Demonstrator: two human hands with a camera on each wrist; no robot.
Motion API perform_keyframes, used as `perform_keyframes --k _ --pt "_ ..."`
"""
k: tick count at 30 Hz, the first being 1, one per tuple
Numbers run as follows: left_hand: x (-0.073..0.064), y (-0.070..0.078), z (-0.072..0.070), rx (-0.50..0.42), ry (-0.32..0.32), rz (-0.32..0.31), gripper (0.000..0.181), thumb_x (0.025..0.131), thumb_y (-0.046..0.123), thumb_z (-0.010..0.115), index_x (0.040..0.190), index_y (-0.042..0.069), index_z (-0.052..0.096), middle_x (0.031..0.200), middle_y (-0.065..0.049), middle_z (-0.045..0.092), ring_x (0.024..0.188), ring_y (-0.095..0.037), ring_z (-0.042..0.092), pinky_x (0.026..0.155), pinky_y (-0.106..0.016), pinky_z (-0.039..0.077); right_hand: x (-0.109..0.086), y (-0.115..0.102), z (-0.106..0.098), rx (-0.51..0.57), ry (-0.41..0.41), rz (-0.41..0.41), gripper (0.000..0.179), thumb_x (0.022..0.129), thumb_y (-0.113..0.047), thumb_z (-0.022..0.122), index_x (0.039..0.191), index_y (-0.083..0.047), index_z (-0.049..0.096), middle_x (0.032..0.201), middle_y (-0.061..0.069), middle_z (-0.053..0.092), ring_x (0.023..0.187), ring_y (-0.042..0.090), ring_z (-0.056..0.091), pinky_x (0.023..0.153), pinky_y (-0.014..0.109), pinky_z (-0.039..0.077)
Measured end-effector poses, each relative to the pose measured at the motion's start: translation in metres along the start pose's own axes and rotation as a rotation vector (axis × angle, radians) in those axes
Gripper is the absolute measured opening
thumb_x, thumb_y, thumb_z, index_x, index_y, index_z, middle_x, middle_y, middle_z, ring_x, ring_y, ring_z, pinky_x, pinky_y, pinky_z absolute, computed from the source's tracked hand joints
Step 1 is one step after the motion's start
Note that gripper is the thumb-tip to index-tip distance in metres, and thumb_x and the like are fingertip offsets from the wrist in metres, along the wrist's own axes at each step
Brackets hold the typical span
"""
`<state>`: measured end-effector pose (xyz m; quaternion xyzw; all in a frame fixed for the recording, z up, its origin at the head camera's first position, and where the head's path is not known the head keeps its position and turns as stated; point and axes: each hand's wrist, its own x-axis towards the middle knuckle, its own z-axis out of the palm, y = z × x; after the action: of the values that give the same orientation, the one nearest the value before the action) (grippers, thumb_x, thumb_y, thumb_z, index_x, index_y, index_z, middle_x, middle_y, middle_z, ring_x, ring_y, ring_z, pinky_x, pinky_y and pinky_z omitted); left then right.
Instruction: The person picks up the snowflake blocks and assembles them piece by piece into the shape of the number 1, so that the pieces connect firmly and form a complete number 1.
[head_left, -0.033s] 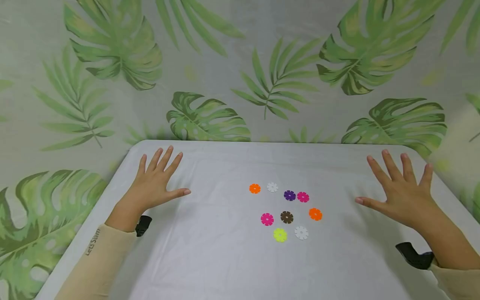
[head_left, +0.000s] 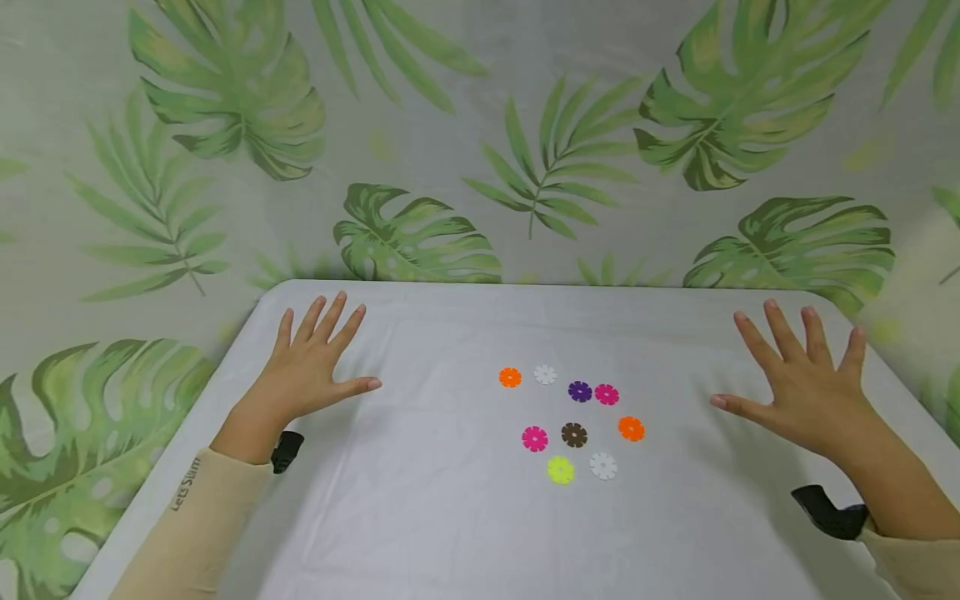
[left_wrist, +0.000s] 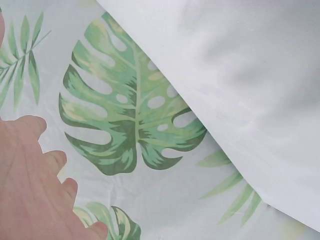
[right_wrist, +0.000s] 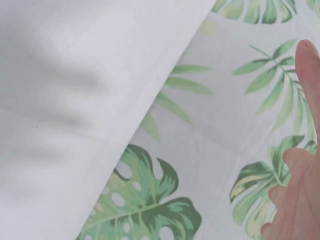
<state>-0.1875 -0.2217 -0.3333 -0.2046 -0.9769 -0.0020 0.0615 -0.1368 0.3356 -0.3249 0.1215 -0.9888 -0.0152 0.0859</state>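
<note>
Several small notched plastic discs lie flat on the white table, right of its middle. Along the back are an orange disc (head_left: 510,377), a white disc (head_left: 545,375), a purple disc (head_left: 580,392) and a pink disc (head_left: 607,394). Nearer are another pink disc (head_left: 535,439), a brown disc (head_left: 574,435), a second orange disc (head_left: 632,429), a yellow disc (head_left: 560,470) and a second white disc (head_left: 603,466). My left hand (head_left: 303,375) is spread above the table's left side, holding nothing. On the right, my right hand (head_left: 813,400) is likewise spread, apart from the discs.
A white cloth covers the table (head_left: 420,517), whose back edge meets a leaf-printed backdrop (head_left: 570,50). Black straps, the left strap (head_left: 287,452) and the right strap (head_left: 828,512), sit at my wrists. Both wrist views show table edge and printed leaves, with no discs.
</note>
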Motion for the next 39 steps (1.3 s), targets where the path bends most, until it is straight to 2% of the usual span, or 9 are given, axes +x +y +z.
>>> perform_keyframes --k 15,21,28,39 --pt "-0.002 -0.003 -0.002 -0.008 -0.025 -0.012 0.096 0.076 0.075 0.038 0.146 0.018 0.005 0.149 -0.011 -0.004 0.133 -0.026 -0.016 0.1 -0.054 -0.013 -0.001 -0.001 0.001 0.005 0.007 -0.005 0.104 0.074 -0.065 0.057 0.144 -0.025 -0.009 0.145 0.005 -0.023 0.125 0.028 -0.031 0.083 0.054 -0.032" --pt "-0.002 -0.005 -0.002 -0.009 -0.006 0.004 0.097 0.076 0.074 0.04 0.146 0.018 0.005 0.149 -0.011 -0.003 0.133 -0.026 -0.014 0.101 -0.054 -0.01 -0.001 -0.001 0.0 0.012 0.01 -0.005 0.105 0.074 -0.064 0.058 0.144 -0.023 -0.009 0.145 0.004 -0.023 0.125 0.028 -0.031 0.084 0.054 -0.031" --pt "-0.001 -0.005 0.0 -0.029 0.094 0.08 0.099 0.074 0.071 0.049 0.145 0.015 0.01 0.149 -0.01 0.003 0.134 -0.029 -0.001 0.103 -0.055 0.002 0.0 -0.002 -0.001 0.053 0.028 -0.025 0.109 0.072 -0.06 0.062 0.144 -0.019 -0.008 0.146 0.007 -0.019 0.127 0.031 -0.027 0.087 0.057 -0.027" --pt "0.001 0.003 0.008 -0.137 0.242 0.18 0.104 0.07 0.062 0.063 0.145 0.013 0.009 0.149 -0.01 0.008 0.132 -0.034 0.013 0.103 -0.052 0.013 0.008 -0.013 0.002 0.196 0.066 -0.093 0.112 0.068 -0.049 0.073 0.145 -0.011 0.001 0.147 0.021 0.004 0.131 0.041 -0.008 0.094 0.062 -0.015"
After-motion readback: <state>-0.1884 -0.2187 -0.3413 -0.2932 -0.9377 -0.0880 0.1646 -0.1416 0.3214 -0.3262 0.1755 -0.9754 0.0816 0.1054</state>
